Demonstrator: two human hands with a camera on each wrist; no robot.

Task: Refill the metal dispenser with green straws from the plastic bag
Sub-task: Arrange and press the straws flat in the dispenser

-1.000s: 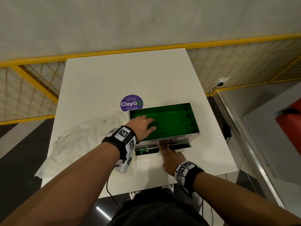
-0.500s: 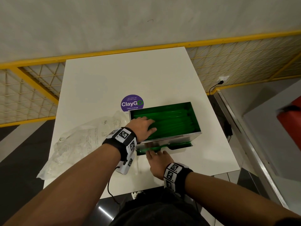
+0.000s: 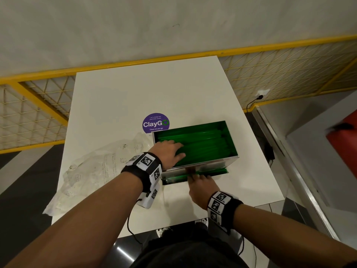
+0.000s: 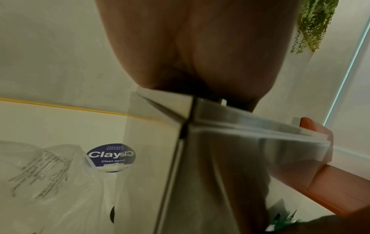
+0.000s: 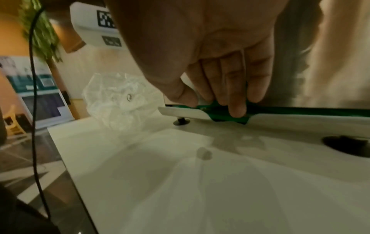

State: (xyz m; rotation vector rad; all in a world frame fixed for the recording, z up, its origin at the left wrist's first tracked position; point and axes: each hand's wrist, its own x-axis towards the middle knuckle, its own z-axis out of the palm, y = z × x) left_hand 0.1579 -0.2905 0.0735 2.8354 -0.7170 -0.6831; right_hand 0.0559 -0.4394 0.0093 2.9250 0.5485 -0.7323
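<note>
The metal dispenser [image 3: 201, 165] stands open-topped on the near right of the white table [image 3: 135, 89], filled with green straws [image 3: 208, 144]. My left hand [image 3: 171, 151] lies flat on the straws at the box's left end; the left wrist view shows only its palm [image 4: 200, 55] above the dispenser's corner [image 4: 188, 126]. My right hand [image 3: 200, 180] is at the front tray, and its straight fingers [image 5: 236, 109] touch the green straws [image 5: 280, 110] lying in the tray [image 5: 180, 111]. Left of the dispenser lies the crumpled clear plastic bag [image 3: 100, 167], also seen as the bag [image 5: 116, 101].
A purple round sticker [image 3: 155, 123] is on the table behind the dispenser. A yellow mesh railing [image 3: 38, 97] runs behind and beside the table. A black cable [image 3: 133, 229] hangs from my left wrist over the near edge. A red object [image 3: 343, 140] sits far right.
My right hand slid left along the front tray, then came back toward its middle. My left hand stayed flat on the straws.
</note>
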